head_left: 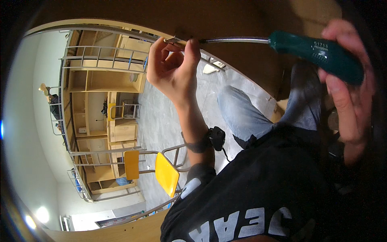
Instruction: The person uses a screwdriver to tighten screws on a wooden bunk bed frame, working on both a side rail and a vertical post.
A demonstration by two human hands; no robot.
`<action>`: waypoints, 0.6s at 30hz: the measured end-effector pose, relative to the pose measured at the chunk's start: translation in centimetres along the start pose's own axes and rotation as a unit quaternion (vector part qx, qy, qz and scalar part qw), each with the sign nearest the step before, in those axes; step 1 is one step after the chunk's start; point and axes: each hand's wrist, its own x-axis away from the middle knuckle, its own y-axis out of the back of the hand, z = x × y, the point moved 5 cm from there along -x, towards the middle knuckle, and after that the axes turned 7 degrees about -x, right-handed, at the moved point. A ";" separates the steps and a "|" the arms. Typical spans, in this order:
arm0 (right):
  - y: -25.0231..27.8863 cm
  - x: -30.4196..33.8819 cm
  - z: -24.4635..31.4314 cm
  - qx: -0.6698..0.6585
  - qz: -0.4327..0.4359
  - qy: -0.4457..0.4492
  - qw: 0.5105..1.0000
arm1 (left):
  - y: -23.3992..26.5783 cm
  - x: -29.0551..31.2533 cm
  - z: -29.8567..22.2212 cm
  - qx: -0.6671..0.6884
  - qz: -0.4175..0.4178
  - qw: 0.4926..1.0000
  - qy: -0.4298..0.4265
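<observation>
My right hand (pixel 350 80) is wrapped round the dark green handle of a screwdriver (pixel 318 56). Its long metal shaft points left, and the tip reaches the edge of a wooden panel (pixel 250 18) beside my left fingers. My left hand (pixel 175 66) is closed at that edge, thumb and fingers pinched around a small pale piece (pixel 172 40). What that piece is cannot be made out, and the spot where the tip meets the panel is dark and partly hidden by my thumb.
My bent knees in jeans (pixel 244 109) are below the panel. A yellow chair (pixel 167 173) stands on the grey floor (pixel 157 113). Wooden desks and shelves (pixel 113 80) with metal bunk rails (pixel 105 52) line the room on the left. A black device (pixel 217 138) is strapped to my left wrist.
</observation>
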 end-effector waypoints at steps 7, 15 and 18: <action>-0.6 -0.8 -0.8 0.009 0.029 0.003 1.000 | 0.3 0.2 -0.3 -0.008 0.005 1.000 -0.026; -0.9 -1.5 0.7 0.015 0.023 0.037 0.999 | 0.7 0.2 -0.5 -0.044 0.007 0.998 -0.037; -1.3 -2.3 1.6 -0.008 -0.012 0.071 0.997 | 1.1 0.5 -0.4 -0.052 -0.002 0.998 -0.023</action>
